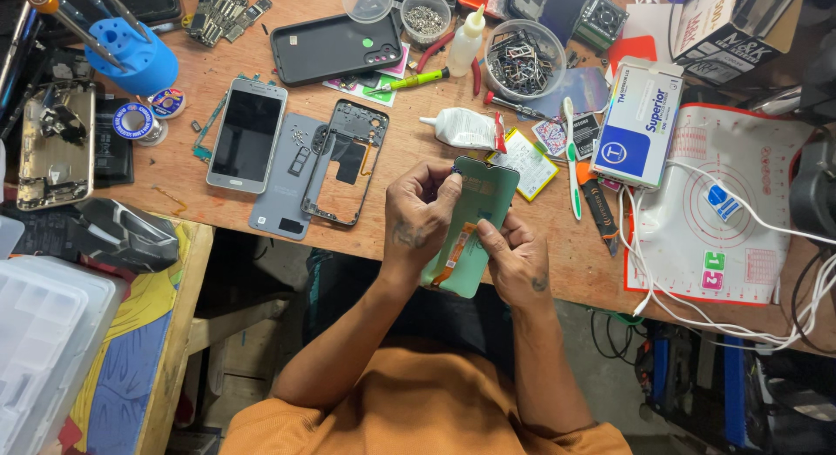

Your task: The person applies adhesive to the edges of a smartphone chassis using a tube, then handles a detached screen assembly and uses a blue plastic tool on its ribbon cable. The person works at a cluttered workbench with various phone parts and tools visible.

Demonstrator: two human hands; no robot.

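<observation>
Cluttered wooden workbench [261,211]. At its near edge we hold a green phone screen panel [475,224]: left hand [418,215] grips its left side, fingertips pinched at its top corner; right hand [514,259] clasps its right edge. Left of it, an empty phone frame [347,163].

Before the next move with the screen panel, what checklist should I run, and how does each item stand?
1. Both hands on the panel: ok. The left hand grips its upper left edge, the right hand its lower right.
2. Orange flex cable free of fingers: cannot tell; it runs close between the hands.
3. Panel off the table: ok, held over the near edge.
4. Phone frame within reach: ok, lying flat left of the hands.
5. Glue tube capped: cannot tell.
6. White cables away from the hands: ok, they lie to the right.
</observation>
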